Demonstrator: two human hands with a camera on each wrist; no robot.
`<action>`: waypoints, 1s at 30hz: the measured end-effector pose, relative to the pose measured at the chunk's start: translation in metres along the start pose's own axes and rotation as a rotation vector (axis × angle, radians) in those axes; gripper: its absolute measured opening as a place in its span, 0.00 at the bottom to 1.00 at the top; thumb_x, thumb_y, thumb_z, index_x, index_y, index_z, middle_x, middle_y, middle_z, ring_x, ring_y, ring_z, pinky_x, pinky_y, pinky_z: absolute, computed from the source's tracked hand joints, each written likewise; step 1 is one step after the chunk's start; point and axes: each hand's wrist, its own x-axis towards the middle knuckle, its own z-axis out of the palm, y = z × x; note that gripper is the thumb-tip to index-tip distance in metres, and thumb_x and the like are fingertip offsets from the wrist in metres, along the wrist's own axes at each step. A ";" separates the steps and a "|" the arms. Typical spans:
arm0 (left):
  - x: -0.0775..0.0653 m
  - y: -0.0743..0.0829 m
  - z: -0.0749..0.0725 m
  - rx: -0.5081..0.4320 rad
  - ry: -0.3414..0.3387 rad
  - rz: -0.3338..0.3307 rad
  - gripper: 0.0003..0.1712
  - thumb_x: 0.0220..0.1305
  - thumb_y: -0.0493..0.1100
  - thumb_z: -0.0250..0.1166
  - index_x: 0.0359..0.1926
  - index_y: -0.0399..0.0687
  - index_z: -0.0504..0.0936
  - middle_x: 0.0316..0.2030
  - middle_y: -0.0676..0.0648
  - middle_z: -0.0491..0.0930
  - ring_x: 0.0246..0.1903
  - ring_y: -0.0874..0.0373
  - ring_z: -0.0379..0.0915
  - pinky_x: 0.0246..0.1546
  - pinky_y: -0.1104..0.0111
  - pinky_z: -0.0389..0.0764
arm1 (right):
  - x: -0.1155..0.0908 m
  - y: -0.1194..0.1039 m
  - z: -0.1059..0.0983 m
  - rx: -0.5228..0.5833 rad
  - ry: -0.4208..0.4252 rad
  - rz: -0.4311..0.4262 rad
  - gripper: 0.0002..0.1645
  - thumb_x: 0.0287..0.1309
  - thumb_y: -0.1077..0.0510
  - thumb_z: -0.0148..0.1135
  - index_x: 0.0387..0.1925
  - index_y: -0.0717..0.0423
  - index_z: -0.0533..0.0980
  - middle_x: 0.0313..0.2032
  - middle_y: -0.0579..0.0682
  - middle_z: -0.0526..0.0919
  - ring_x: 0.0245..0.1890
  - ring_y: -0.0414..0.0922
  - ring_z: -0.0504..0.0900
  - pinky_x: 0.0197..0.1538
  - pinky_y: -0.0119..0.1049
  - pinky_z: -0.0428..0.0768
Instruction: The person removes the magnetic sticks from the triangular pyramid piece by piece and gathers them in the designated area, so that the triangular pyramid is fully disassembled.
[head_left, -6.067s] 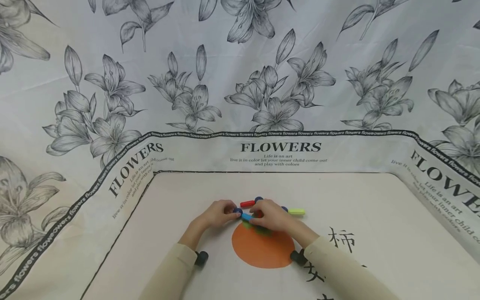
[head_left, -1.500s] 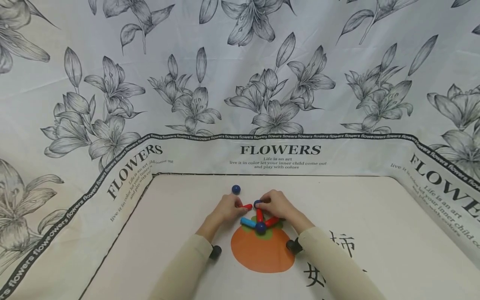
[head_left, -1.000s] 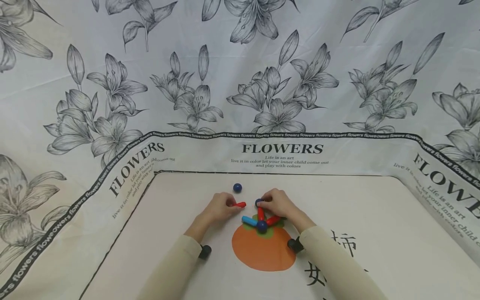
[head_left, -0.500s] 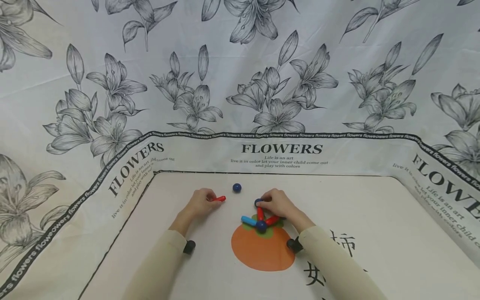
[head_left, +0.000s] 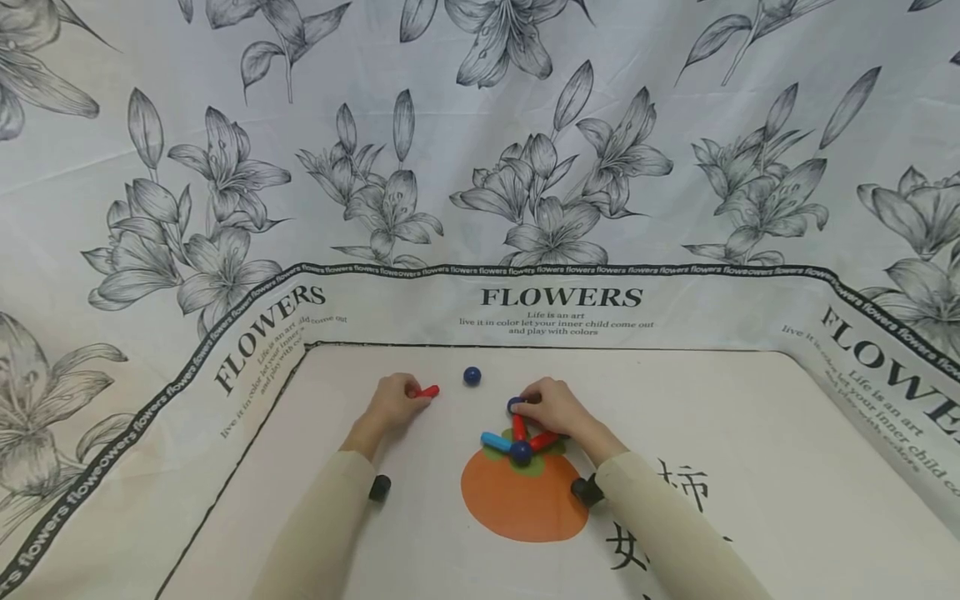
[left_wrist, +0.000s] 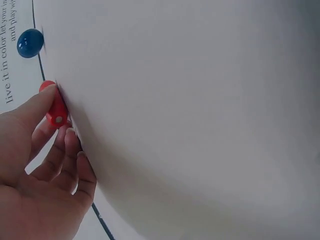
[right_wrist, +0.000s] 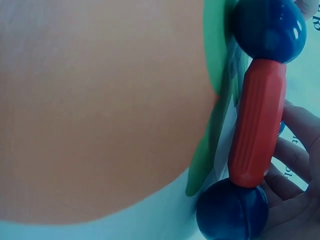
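My left hand (head_left: 393, 403) pinches a red magnetic rod (head_left: 427, 392) between thumb and fingers; a pale dot shows at its end in the left wrist view. A loose blue ball (head_left: 472, 376) lies just right of that rod. With thumb and fingers, my right hand (head_left: 553, 407) holds another blue ball (head_left: 513, 406) at the far end of a joined piece. In that piece a red rod (head_left: 519, 428), a blue rod (head_left: 496, 442) and a second red rod (head_left: 544, 442) fan out from a central blue ball (head_left: 521, 452). The right wrist view shows a red rod (right_wrist: 257, 122) between two balls.
The pale table cover (head_left: 420, 533) bears a printed orange persimmon (head_left: 525, 500) under the joined piece and dark written characters (head_left: 682, 483) to its right. A flower-printed cloth (head_left: 420, 208) rises behind the table's back edge. Dark wrist devices (head_left: 380, 488) sit at the sleeves.
Over the last second and a half, my left hand has carried the red rod left, away from the joined piece. The loose ball was under my left fingers earlier. My right hand stays put.
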 end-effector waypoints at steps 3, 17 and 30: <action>0.001 -0.001 0.001 0.020 0.001 0.007 0.12 0.65 0.43 0.73 0.42 0.39 0.83 0.34 0.45 0.78 0.36 0.52 0.72 0.41 0.61 0.76 | 0.000 -0.001 0.001 -0.010 0.006 0.008 0.16 0.65 0.52 0.69 0.47 0.60 0.86 0.41 0.53 0.86 0.39 0.47 0.78 0.46 0.42 0.81; -0.009 -0.003 -0.007 0.073 -0.014 -0.022 0.16 0.64 0.45 0.73 0.47 0.42 0.81 0.36 0.45 0.78 0.37 0.51 0.73 0.41 0.60 0.77 | -0.006 -0.002 0.000 -0.025 0.008 0.003 0.17 0.65 0.52 0.69 0.47 0.62 0.85 0.38 0.54 0.86 0.36 0.47 0.79 0.41 0.39 0.80; -0.032 0.005 -0.017 0.234 -0.008 0.079 0.23 0.62 0.50 0.75 0.55 0.47 0.83 0.46 0.46 0.81 0.45 0.51 0.76 0.48 0.54 0.79 | -0.030 -0.002 -0.016 -0.061 -0.002 -0.096 0.20 0.65 0.55 0.67 0.51 0.66 0.82 0.39 0.54 0.84 0.39 0.47 0.80 0.44 0.42 0.83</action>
